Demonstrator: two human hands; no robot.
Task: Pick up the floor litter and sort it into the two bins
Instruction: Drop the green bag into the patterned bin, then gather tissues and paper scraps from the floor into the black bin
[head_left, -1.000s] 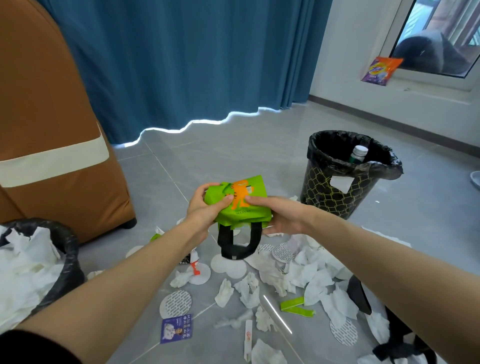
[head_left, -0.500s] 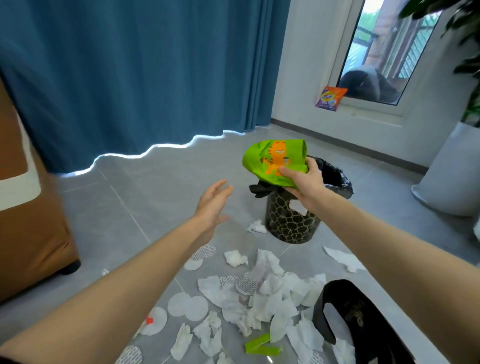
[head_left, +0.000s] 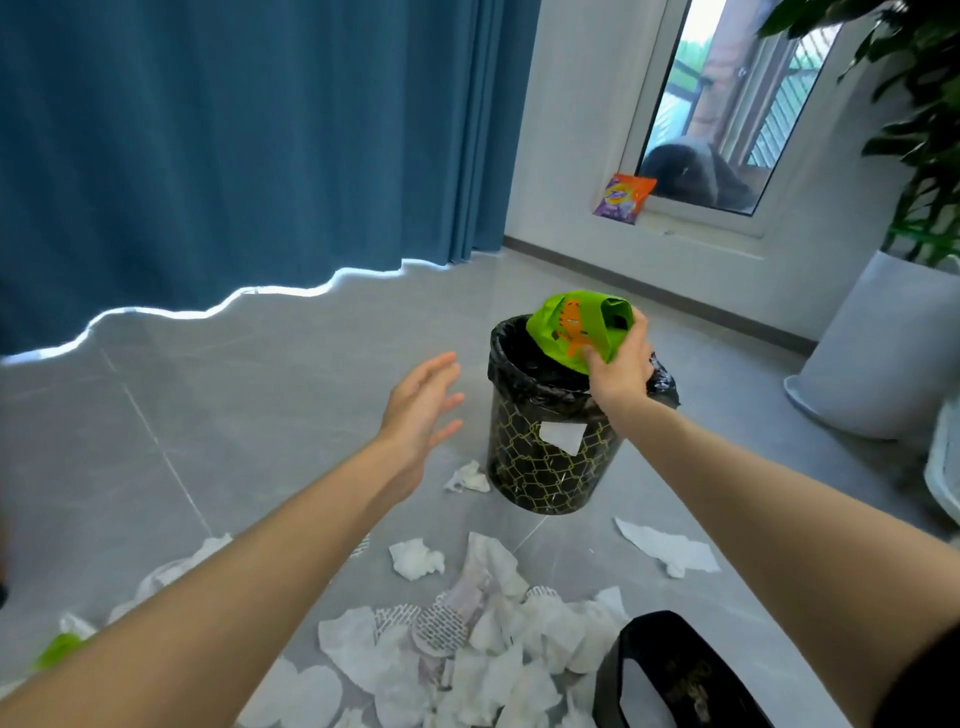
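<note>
The right hand (head_left: 618, 371) pinches a crumpled green bag (head_left: 574, 327) between thumb and curled fingers, right over the black bin (head_left: 550, 462). The left hand (head_left: 421, 408) hovers beside it, fingers straight and loosely spread, holding nothing. White tissues (head_left: 467, 654) litter the floor (head_left: 208, 415) below both forearms.

Before you, the grey tiled floor (head_left: 260, 415) carries an upright black bin (head_left: 550, 467). Crumpled white tissues (head_left: 415, 558) and patterned discs (head_left: 441, 626) lie near you, with a black bag (head_left: 670, 675) at near right.

crumpled green bag (head_left: 571, 332) over black bin (head_left: 545, 457), tissues (head_left: 415, 558) scattered
</note>
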